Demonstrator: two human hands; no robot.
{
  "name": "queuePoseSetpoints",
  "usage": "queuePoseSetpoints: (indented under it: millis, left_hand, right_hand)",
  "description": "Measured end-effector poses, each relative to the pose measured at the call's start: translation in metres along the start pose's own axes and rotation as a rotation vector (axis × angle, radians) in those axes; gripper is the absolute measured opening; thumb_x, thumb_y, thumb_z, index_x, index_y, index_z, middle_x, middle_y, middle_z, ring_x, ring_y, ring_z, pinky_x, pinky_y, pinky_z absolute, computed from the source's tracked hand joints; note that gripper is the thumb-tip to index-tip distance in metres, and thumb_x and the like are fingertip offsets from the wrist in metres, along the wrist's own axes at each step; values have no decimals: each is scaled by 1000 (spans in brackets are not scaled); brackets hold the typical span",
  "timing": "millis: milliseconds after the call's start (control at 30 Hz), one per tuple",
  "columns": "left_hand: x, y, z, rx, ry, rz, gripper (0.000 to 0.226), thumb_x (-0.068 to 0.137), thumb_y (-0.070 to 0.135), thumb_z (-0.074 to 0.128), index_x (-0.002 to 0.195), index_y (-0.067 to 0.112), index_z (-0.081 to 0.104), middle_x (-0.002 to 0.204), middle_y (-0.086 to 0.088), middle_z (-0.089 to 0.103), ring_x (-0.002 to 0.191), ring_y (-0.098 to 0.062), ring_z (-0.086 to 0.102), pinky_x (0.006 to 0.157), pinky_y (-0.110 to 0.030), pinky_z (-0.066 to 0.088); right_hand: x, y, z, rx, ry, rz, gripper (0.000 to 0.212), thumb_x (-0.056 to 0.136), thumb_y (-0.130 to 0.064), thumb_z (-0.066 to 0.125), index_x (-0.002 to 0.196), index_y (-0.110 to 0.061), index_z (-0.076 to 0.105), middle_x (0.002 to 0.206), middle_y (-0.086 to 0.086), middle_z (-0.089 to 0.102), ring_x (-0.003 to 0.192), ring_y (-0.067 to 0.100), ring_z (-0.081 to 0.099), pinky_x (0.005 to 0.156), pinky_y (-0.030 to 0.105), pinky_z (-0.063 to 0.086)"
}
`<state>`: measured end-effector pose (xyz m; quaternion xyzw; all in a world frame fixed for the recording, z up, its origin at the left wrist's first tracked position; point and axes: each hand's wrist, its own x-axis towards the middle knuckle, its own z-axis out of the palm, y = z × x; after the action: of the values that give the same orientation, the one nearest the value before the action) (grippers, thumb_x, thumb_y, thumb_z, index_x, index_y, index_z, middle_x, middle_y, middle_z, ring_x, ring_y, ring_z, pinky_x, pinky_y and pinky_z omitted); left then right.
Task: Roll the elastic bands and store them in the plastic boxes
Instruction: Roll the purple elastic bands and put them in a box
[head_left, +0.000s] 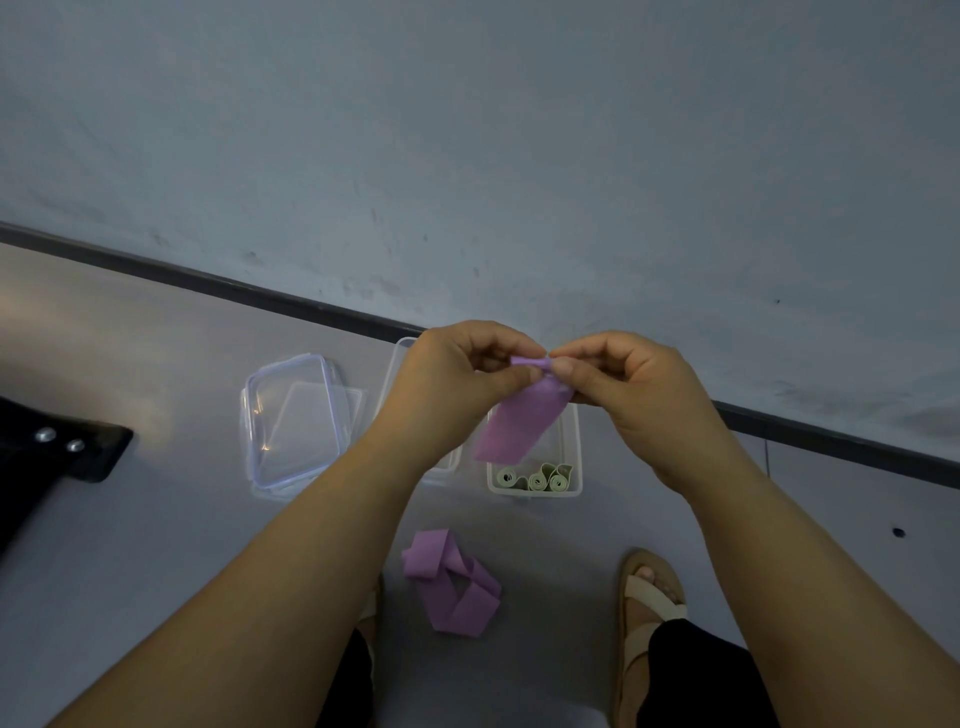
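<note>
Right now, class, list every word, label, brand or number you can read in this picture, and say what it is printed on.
None. No words, labels or numbers show on the purple band pinched by the left hand and right hand, the clear box, the green rolls or the lids.

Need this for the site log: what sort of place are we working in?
Likely a plain indoor room, with the work done on the floor beside a wall. A dark skirting strip runs along its foot, and boxes and a loose band lie by sandalled feet.
</note>
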<state>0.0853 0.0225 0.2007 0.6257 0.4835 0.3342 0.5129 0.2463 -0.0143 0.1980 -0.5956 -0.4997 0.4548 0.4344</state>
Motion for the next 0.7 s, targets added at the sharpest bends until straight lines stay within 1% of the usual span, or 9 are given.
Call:
queuePoseSetpoints:
  millis: [133, 200, 267, 333, 433, 500, 567, 633, 700]
  left_hand:
    - [0, 0, 0, -124, -17, -59, 21, 77, 6, 72, 89, 22, 67, 91, -10, 72, 83, -19, 66, 77, -24, 55]
    - [0, 0, -1, -206, -37, -124, 19, 77, 9, 73, 91, 20, 67, 90, -10, 72, 83, -17, 67, 83, -31, 56]
    - [1, -2, -2, -244, -41, -170, 14, 76, 12, 73, 88, 17, 69, 90, -9, 73, 87, -20, 69, 89, -39, 54]
    - [2, -2, -2, -276, -48, -195, 11, 77, 11, 72, 86, 15, 69, 89, -9, 74, 89, -22, 69, 90, -40, 54]
    - [3, -2, -3, -344, -80, -213, 11, 76, 7, 70, 85, 14, 68, 86, -7, 73, 85, -20, 67, 91, -39, 54]
    - [5, -2, -5, -388, -113, -213, 16, 70, 8, 71, 84, 14, 66, 83, -6, 72, 82, -19, 66, 85, -35, 53]
    - [7, -2, -10, -433, -175, -220, 26, 61, 12, 70, 85, 14, 61, 78, -5, 72, 74, -17, 67, 74, -28, 54]
    - [8, -2, -15, -430, -273, -253, 32, 60, 10, 71, 90, 11, 58, 77, -8, 71, 70, -18, 66, 68, -27, 52]
    - [9, -4, -19, -398, -373, -296, 40, 63, 3, 77, 98, 5, 59, 80, -11, 70, 71, -19, 65, 70, -29, 51]
  right_hand:
    - [1, -2, 0, 52, 21, 2, 12, 79, -12, 69, 80, -24, 67, 73, -8, 71, 75, 6, 67, 74, 22, 57]
    - [1, -1, 0, 79, 34, 3, 13, 77, -11, 70, 80, -23, 67, 71, -12, 71, 74, 4, 66, 73, 20, 56]
    - [0, -1, 0, 91, 33, 3, 14, 76, -11, 71, 80, -23, 67, 71, -13, 71, 74, 3, 66, 72, 18, 56]
    - [0, -1, 0, 84, 30, -7, 16, 75, -9, 72, 79, -24, 66, 71, -15, 71, 73, 2, 66, 71, 17, 55]
    - [-2, -5, -1, 31, -5, -40, 18, 73, -10, 73, 80, -25, 65, 73, -18, 70, 74, 0, 66, 68, 13, 52]
    - [-4, -9, -5, -7, -85, -41, 22, 66, -20, 74, 86, -26, 64, 81, -14, 71, 81, 5, 66, 74, 19, 55]
    - [-6, -12, -10, -24, -219, -2, 35, 64, -26, 72, 98, -30, 63, 94, -7, 69, 91, 10, 66, 81, 26, 56]
    - [-8, -15, -13, -55, -361, 20, 45, 72, -17, 73, 110, -36, 59, 100, -4, 66, 96, 12, 66, 86, 31, 55]
    - [-10, -17, -14, -72, -470, 44, 54, 77, -8, 71, 117, -41, 54, 103, 0, 64, 97, 15, 66, 87, 35, 55]
